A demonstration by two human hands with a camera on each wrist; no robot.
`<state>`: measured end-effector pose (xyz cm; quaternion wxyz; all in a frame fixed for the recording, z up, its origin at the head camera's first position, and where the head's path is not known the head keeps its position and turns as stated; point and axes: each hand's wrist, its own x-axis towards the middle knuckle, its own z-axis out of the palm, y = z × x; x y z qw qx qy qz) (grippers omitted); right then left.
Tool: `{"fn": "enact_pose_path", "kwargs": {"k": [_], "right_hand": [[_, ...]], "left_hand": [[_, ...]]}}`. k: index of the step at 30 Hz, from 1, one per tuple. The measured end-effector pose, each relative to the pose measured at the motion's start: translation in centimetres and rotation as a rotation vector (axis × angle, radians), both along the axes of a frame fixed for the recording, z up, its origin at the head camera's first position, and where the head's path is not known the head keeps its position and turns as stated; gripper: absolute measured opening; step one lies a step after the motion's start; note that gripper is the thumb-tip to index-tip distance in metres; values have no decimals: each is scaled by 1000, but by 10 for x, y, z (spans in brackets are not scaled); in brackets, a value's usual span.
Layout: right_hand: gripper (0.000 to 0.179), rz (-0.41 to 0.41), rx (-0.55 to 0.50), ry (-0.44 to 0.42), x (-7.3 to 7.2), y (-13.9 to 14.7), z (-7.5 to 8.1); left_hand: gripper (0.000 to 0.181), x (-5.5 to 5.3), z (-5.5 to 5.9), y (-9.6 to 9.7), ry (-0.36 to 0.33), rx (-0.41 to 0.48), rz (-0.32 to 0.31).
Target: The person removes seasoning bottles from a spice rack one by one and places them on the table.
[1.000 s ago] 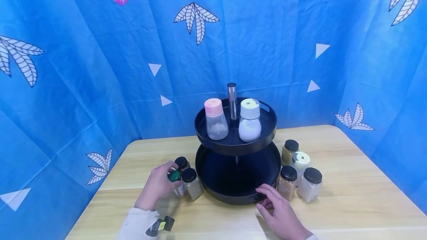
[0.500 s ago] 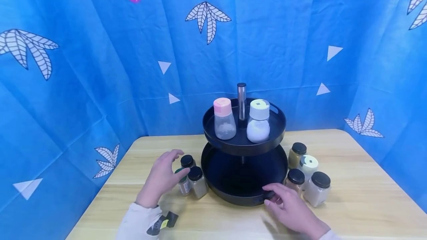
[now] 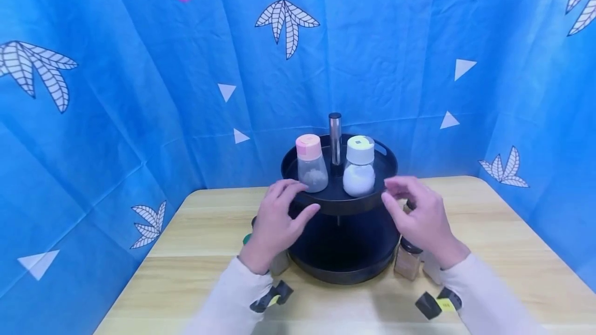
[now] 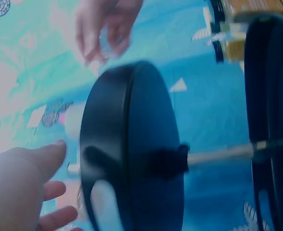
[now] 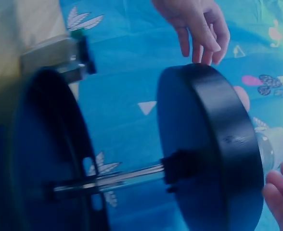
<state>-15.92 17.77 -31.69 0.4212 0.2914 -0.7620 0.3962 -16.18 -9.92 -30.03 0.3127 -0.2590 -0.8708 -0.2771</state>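
A black two-tier round rack stands on the table, its upper tray (image 3: 339, 207) above a lower tray (image 3: 344, 276). On the upper tray are a pink-capped shaker (image 3: 312, 169) and a white-capped shaker (image 3: 359, 174) full of white powder. My left hand (image 3: 278, 221) is raised at the left front of the upper tray, fingers spread, close to the pink-capped shaker. Opposite it, my right hand (image 3: 421, 218) hovers by the right rim, fingers loosely bent. Nothing shows between the fingers of either hand; both wrist views show the hands (image 4: 26, 185) beside the upper tray.
Left of the rack, partly behind my left hand, stand small jars, one with a green lid (image 3: 247, 239). Several more jars, including one with brownish contents (image 3: 407, 262), stand at the right, partly covered by my right arm. A blue curtain (image 3: 382, 56) surrounds the table (image 3: 205, 237).
My left hand has let go of the green-lidded jar and moved up and right to the upper tray. My right hand has risen from the lower tray's front rim to the upper tray's right side.
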Motion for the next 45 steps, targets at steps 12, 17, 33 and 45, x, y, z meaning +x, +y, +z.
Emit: {"fn": "enact_pose_path", "kwargs": {"k": [12, 17, 33, 45], "right_hand": [[58, -74, -50, -264, -33, -29, 31], [74, -109, 16, -460, -40, -30, 36], [82, -205, 110, -541, -40, -36, 36], [78, -155, 36, -459, -42, -35, 34]], "left_hand": [[28, -11, -16, 39, 89, -108, -11], [29, -14, -18, 39, 134, -140, -27], [41, -20, -19, 38, 204, -202, -26], [37, -18, -18, 35, 142, -267, -19]]}}
